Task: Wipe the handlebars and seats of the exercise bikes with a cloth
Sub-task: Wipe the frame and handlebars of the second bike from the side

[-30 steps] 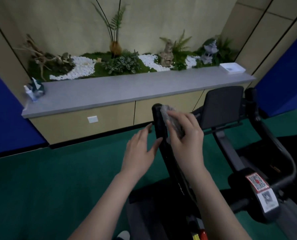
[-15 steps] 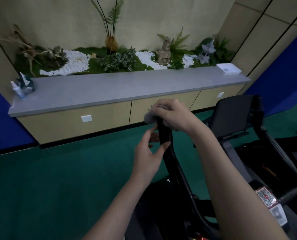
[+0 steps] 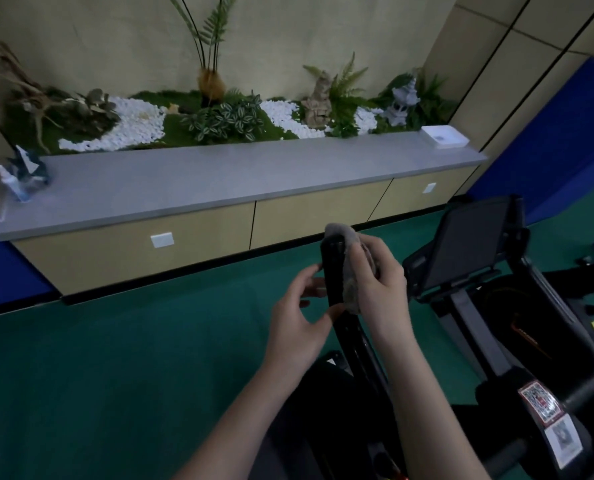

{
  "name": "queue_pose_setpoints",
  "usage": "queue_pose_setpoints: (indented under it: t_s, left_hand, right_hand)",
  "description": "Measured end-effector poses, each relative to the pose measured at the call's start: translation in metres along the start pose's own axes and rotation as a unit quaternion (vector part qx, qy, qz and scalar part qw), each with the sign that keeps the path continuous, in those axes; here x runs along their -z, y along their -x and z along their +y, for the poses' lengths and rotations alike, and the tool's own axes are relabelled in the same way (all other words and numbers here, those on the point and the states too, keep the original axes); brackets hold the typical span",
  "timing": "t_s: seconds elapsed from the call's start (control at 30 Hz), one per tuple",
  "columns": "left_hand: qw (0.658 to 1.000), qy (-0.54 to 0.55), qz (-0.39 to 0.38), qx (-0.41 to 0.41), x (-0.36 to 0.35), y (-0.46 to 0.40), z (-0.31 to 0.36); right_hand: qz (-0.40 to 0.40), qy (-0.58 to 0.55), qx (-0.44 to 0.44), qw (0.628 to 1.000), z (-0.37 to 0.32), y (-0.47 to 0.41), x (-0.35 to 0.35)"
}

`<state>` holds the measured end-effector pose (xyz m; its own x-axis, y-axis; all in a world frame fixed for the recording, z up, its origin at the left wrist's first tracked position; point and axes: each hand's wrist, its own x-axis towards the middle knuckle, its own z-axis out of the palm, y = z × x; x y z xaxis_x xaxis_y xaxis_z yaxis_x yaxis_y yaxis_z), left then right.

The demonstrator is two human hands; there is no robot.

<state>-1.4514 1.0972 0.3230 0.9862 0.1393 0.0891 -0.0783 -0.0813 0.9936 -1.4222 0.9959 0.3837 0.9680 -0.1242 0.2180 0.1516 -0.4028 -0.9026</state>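
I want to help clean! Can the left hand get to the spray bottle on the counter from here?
Probably not. The left hand steadies the black handlebar; the small clear spray bottle stands far off, across bare green floor.

grey counter [image 3: 219, 174], spray bottle [image 3: 11, 183], white tray [image 3: 444, 136], planter greenery [image 3: 226, 117], green floor [image 3: 115, 358]
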Motion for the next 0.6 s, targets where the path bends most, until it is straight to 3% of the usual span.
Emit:
queue_pose_setpoints:
  t_s: [0.13, 0.37, 0.5, 0.6]
  left_hand:
    - [1.000, 0.013, -0.022, 0.005, 0.003, -0.001, 0.001]
    - [0.999, 0.030, -0.037, 0.001, 0.006, -0.003, -0.001]
    - [0.998, 0.048, -0.035, 0.010, 0.004, -0.002, -0.003]
    - [0.998, 0.052, -0.038, 0.017, 0.003, 0.000, -0.006]
  right_hand:
    - [0.046, 0.023, 0.043, 0.998, -0.003, 0.004, -0.006]
    - [0.042, 0.116, 0.021, 0.992, 0.005, 0.028, 0.006]
    - [0.112, 0.135, 0.099, 0.979, -0.010, 0.024, 0.003]
    - [0.102, 0.140, 0.118, 0.978, -0.014, 0.024, -0.006]
